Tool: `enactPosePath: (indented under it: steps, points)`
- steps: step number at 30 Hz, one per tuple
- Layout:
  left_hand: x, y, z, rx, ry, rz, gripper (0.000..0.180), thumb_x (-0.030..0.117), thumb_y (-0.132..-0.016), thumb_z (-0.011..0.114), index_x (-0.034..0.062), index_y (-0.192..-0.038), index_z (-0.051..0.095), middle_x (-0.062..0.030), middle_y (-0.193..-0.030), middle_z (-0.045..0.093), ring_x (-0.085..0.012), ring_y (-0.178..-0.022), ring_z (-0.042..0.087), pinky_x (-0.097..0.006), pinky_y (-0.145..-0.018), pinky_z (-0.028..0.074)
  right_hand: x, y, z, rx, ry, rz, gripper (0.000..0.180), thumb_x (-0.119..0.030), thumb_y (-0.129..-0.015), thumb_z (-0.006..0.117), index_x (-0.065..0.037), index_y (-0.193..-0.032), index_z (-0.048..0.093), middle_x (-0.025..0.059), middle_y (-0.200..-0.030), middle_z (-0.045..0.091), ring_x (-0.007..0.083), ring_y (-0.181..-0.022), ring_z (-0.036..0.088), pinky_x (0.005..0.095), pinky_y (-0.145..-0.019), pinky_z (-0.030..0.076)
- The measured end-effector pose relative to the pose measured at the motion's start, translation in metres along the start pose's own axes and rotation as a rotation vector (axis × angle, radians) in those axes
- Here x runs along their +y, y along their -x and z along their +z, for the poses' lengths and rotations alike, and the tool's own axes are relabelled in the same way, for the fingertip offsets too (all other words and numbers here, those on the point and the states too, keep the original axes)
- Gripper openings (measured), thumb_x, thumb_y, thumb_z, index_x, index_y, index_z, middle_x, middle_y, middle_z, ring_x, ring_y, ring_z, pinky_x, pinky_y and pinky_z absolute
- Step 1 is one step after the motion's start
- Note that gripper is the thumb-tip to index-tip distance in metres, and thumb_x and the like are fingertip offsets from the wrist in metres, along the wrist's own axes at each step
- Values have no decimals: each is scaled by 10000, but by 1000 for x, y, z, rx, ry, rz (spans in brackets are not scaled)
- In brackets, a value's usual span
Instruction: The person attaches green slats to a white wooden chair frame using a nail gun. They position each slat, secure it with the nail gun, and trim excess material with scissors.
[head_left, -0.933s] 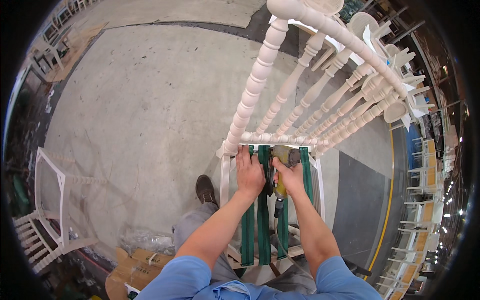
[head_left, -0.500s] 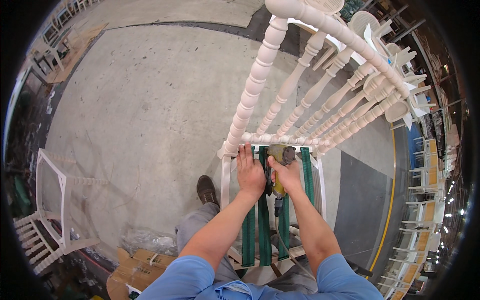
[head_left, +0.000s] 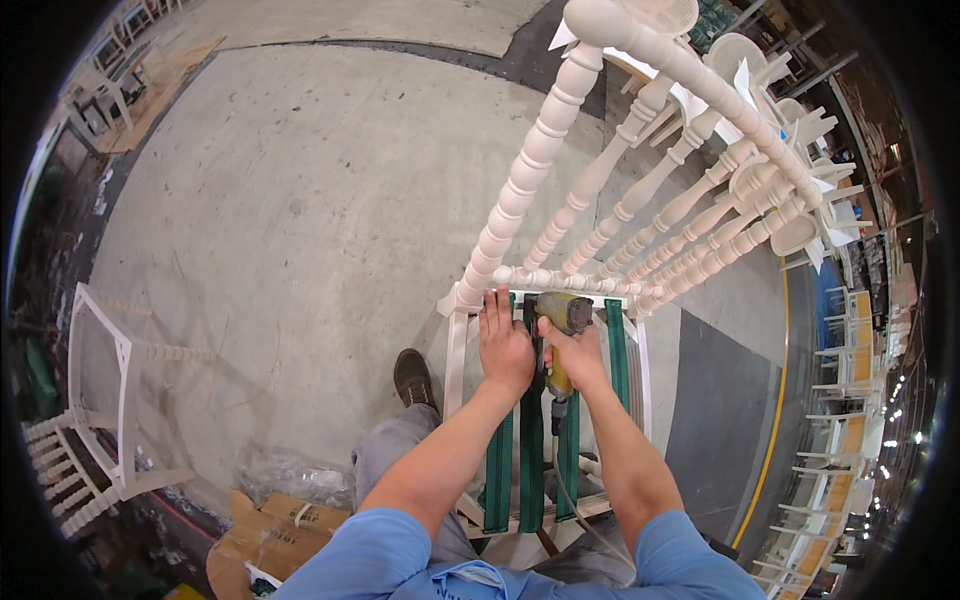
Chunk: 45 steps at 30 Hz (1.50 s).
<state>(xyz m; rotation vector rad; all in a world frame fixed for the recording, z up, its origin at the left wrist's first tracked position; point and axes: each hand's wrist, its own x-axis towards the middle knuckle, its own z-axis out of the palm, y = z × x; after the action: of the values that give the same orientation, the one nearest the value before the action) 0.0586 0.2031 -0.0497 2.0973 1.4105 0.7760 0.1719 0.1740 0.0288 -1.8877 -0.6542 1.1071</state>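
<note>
A pale pink-white wooden chair frame (head_left: 457, 350) with turned spindles stands before me, its tall back at the far side. Several green webbing straps (head_left: 531, 450) run lengthwise over its seat. My left hand (head_left: 505, 345) lies with fingers stretched out at the far end of a left strap, close to the far seat rail. In my right hand (head_left: 577, 357) is a yellow-and-grey pneumatic staple gun (head_left: 566, 312), gripped by its handle over the far part of the seat. An air hose (head_left: 572, 490) trails from the handle toward me. The tool's nose is hidden.
An unfinished white chair frame (head_left: 125, 400) lies on its side at the left. An opened cardboard box (head_left: 280, 535) and clear plastic wrap (head_left: 300, 475) sit near my left leg. Several chairs are stacked at the far right (head_left: 740, 70), and more line the right side (head_left: 840, 440).
The chair back appears slightly farther right in the picture. Both hands keep nearly the same places, with the staple gun still in the right hand.
</note>
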Motion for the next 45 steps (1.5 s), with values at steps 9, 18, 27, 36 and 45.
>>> enactPosePath:
  steps: [9,18,27,36,45]
  points:
    - [1,0,1,44,20,11,289,162,-965,606,-96,-923,729,-249,-1709,318,-473,-1597,254,-617,-1271,266,-1,2,-3,6,48,27,295,-268,-953,832,3,-990,721,60,-841,701,139,-521,606,311,-459,484]
    - [0,0,-2,38,-27,31,228,118,-937,622,-91,-888,698,-275,-1681,351,-496,-1574,295,-617,-1258,293,-4,1,-10,74,88,51,275,-272,-957,823,-11,-973,735,64,-826,706,136,-515,606,305,-452,481]
    - [8,-1,-18,48,88,56,229,125,-836,783,-65,-924,691,-303,-1639,379,-529,-1548,299,-633,-1263,260,-24,59,-73,36,-179,54,345,-261,-952,827,-15,-1157,698,75,-913,707,156,-551,625,310,-483,511]
    - [15,-32,12,-134,390,-329,299,291,-1000,605,18,-970,724,-250,-1071,719,-445,-1072,666,-517,-950,522,-41,322,-281,434,-4,19,360,-217,-940,838,-8,-1189,682,49,-858,679,162,-598,643,341,-523,531]
    - [40,6,-12,-681,1302,-858,307,210,-1105,598,3,-1332,590,-156,-1240,722,-309,-1100,705,-478,-984,587,107,542,-395,1020,-283,469,383,-334,-933,856,-93,-1183,695,24,-929,670,170,-651,612,348,-553,516]
